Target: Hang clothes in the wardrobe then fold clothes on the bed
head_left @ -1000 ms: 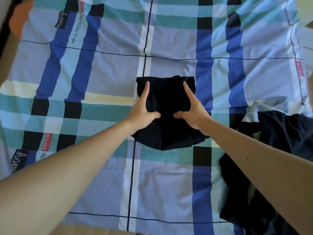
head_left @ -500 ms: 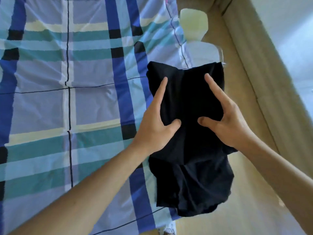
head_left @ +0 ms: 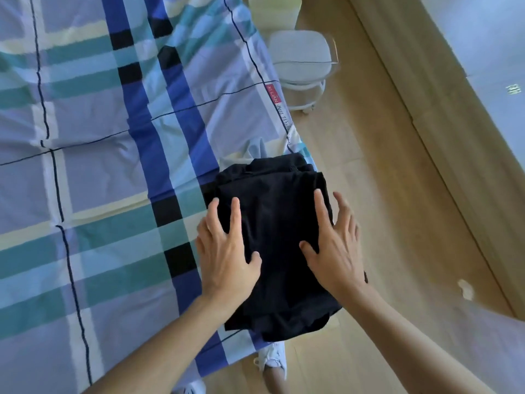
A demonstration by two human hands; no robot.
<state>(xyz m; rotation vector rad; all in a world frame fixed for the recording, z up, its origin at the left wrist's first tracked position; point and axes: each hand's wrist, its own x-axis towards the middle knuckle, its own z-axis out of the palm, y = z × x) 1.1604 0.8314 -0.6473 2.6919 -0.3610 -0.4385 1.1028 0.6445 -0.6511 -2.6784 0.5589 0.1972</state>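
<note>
Flatly, two hands, left hand (head_left: 227, 253) and right hand (head_left: 336, 248), press one black garment (head_left: 275, 211).

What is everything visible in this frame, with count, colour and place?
black clothes: one folded stack, black, bed's right edge
bed sheet: one, blue-teal-lilac checks, over the bed
trolley: one, white, on floor beside bed
pale object: one, yellowish, beyond trolley, cut off
floor: light wood, right of bed
shoes: two, white, bottom edge
left hand: one, flat on stack's left
right hand: one, flat on stack's right
</note>
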